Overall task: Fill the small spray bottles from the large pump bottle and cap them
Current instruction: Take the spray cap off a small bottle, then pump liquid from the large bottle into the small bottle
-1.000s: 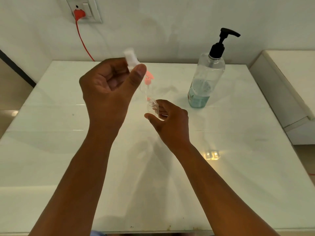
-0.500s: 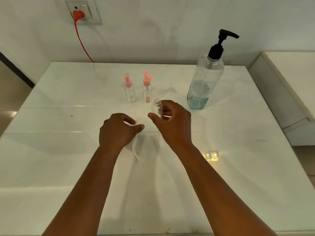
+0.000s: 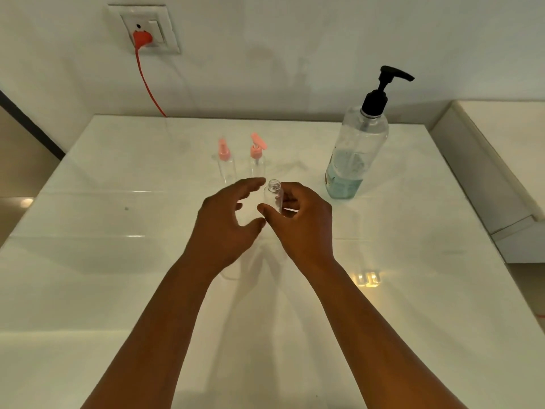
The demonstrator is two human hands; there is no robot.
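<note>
The right hand [image 3: 303,219] grips a small uncapped bottle [image 3: 273,196], thumb in front and fingers curled round its far side, holding it upright above the tabletop [image 3: 413,290]. The bottle is clear, thin-walled and cylindrical, with a threaded open neck that stands just above the fingers. The left hand [image 3: 227,225] sits right beside it on the left, fingers and thumb spread in a loose open curve and holding nothing; its fingertips come close to the bottle's neck, though whether they touch cannot be told.

Just beyond the left hand stand two more small spray bottles, both clear and narrow: the left one [image 3: 225,166] carries a pink spray top, and the right one [image 3: 257,162] has a pink top with its flap tilted up. They stand near each other, apart.

Farther right, well apart from the hands, the large pump bottle [image 3: 354,154] stands upright: transparent, round-shouldered plastic with a black pump head and a low level of bluish liquid at the bottom.

The tabletop is white, smooth and glossy, with reflections. On the wall behind, a red plug [image 3: 142,38] sits in a white socket [image 3: 169,33], its red cord [image 3: 149,87] trailing down.
</note>
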